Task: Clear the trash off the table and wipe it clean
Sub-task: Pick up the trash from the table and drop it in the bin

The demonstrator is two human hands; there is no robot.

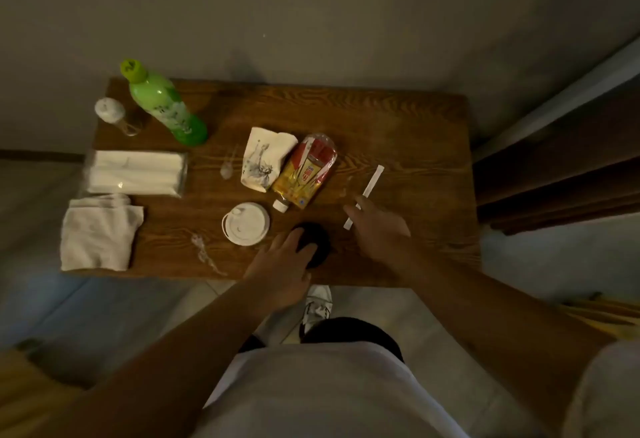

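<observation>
you have two bottles (162,105) at ten o'clock, one white lid (246,224), one crushed cup (263,158), one pouch (304,172), one cloth (98,233).

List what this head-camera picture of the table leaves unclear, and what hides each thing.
- Dark round thing: dim, and the left hand covers part of it; what it is cannot be told.
- Pouch: print too small and blurred to read.
- Paper stick: the right hand hides its middle; contact unclear.
- Table: the arms cover part of the near edge.

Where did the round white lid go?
The white lid lies flat on the wooden table, near its front edge, just left of the dark cup under the left hand.
</observation>
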